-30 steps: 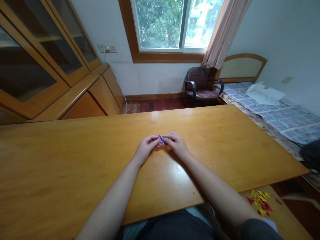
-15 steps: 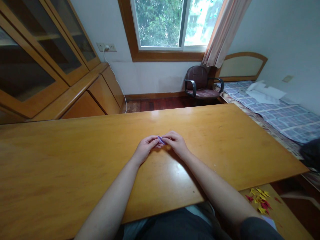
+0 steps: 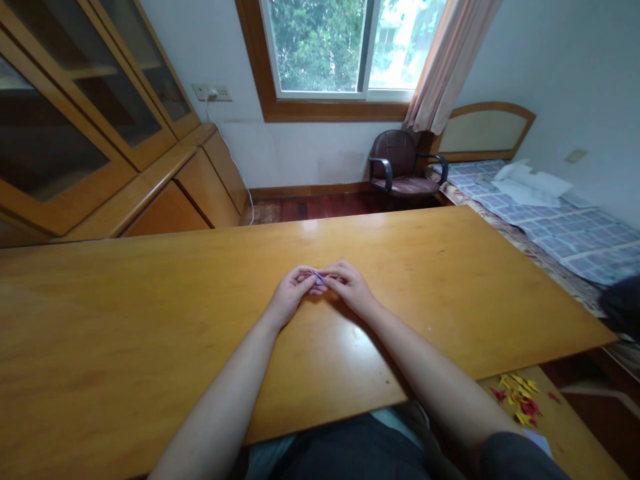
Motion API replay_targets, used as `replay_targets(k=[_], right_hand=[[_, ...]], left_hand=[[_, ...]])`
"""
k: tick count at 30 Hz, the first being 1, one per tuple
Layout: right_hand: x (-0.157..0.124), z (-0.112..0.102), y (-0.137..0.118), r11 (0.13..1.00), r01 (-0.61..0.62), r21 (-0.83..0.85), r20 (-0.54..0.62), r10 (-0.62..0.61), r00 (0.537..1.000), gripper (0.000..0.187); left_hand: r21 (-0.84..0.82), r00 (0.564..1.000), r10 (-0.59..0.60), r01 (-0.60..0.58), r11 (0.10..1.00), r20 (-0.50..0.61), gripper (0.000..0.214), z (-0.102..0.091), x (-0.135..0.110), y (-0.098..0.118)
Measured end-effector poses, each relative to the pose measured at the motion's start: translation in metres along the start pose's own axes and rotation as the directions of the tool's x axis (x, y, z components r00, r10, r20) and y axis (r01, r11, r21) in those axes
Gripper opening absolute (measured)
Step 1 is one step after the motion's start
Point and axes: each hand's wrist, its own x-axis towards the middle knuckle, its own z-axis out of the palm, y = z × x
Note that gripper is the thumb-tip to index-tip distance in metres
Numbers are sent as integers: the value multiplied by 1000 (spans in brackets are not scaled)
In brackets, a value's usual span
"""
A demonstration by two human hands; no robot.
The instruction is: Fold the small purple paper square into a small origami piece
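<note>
Between my two hands is a small folded piece of purple paper [image 3: 319, 277], its shape partly covered by fingers. My left hand [image 3: 296, 288] pinches it from the left with thumb and fingers. From the right, my right hand [image 3: 349, 284] grips its other side, thumb on top. Both hands are close together above the middle of the wooden table [image 3: 150, 320], fingertips nearly touching.
Several yellow and red folded paper pieces [image 3: 521, 397] lie on a lower surface at the right, with a pale paper sheet [image 3: 538, 441] beside my sleeve. Beyond the table stand an armchair [image 3: 400, 167], a bed [image 3: 550, 220] and a glass-door cabinet [image 3: 100, 120].
The purple paper has shifted very slightly left and turned a little between my fingers. Both hands keep their hold, with small finger movements.
</note>
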Motion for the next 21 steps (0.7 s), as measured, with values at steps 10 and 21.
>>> replay_targets(k=[10, 21], right_hand=[[1, 2, 5, 994, -83, 66, 5, 83, 997, 27], [2, -2, 3, 995, -99, 9, -40, 99, 994, 17]], left_hand=[[4, 998, 45, -45, 999, -43, 29, 0, -1, 0], [69, 997, 31, -26, 997, -64, 31, 0, 1, 0]])
